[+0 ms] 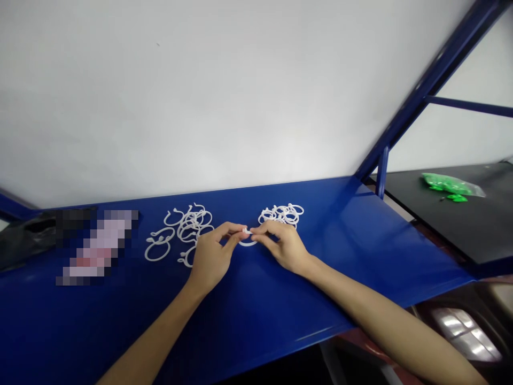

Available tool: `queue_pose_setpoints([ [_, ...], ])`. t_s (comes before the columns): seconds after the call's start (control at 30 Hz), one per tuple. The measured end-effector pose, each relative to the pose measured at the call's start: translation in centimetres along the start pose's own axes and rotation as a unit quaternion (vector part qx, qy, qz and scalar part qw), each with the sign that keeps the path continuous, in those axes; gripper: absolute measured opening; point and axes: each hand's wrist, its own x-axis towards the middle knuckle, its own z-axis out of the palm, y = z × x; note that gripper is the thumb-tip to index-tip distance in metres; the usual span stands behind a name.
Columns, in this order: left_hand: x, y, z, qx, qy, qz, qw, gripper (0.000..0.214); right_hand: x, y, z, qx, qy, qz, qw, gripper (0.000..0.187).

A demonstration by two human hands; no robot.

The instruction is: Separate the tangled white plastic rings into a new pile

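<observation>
My left hand and my right hand meet over the blue shelf, both pinching one white plastic ring at its open ends. Left of my hands lies a loose scatter of several open white rings. Just behind my right hand sits a tighter pile of several white rings.
A blurred-out patch and a dark object lie at the shelf's left end. A blue slanted frame post rises at the right. Beyond it, a black surface carries a bag of green pieces. White wall behind.
</observation>
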Motion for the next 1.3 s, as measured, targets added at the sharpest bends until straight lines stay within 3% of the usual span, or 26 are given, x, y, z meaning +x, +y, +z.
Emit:
queue_pose_setpoints([
  [0.17,-0.6,-0.1,0.3,-0.009,0.037,0.008,0.999,0.017,-0.5,-0.1,0.1,-0.028,-0.023,-0.056,0.998,0.02],
  [0.47,-0.7,0.1,0.3,0.004,0.033,0.119,0.992,0.015,-0.7,-0.1,-0.4,-0.097,-0.061,-0.104,0.988,0.026],
  [0.6,-0.4,0.1,0.2,0.044,0.015,0.137,0.989,0.017,-0.3,0.0,-0.6,-0.107,-0.05,-0.118,0.986,0.023],
  [0.77,1.2,-1.4,-1.5,0.2,-0.005,0.117,0.973,0.03,1.4,2.4,-2.6,-0.168,0.092,-0.035,0.981,0.017],
  [0.9,2.0,-3.2,-2.8,0.402,-0.015,0.067,0.913,0.037,2.3,5.5,-4.9,-0.234,0.164,0.086,0.955,0.017],
  [1.03,2.0,-3.8,-3.1,0.483,-0.058,0.033,0.873,0.04,2.4,7.2,-5.8,-0.27,0.126,0.138,0.945,0.018],
  [1.3,2.3,-4.7,-3.8,0.459,-0.063,0.042,0.885,0.039,2.3,6.9,-5.6,-0.288,0.118,0.134,0.941,0.021],
])
